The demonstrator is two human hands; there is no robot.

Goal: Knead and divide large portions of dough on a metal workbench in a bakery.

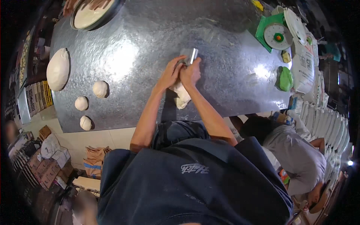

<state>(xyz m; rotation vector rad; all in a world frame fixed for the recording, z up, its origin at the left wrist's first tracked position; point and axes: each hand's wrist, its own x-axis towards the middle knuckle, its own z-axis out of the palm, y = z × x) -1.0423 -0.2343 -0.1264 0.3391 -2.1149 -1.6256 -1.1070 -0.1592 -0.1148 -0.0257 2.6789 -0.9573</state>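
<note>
A piece of pale dough lies on the dark metal table in front of me, its far part hidden under my hands. My right hand is closed on a metal dough scraper, whose shiny blade stands up past the fingers. Beside it, my left hand rests over the dough with its fingers bent together, their tips close to the scraper. At the left lie a large oval lump of dough and three smaller dough balls, the biggest of these dough balls nearest to my hands.
A green dial scale stands at the far right of the table, with a green bundle by the edge. At the far left a person's hand reaches into a round pan. Another person bends down at my right beside stacked sacks.
</note>
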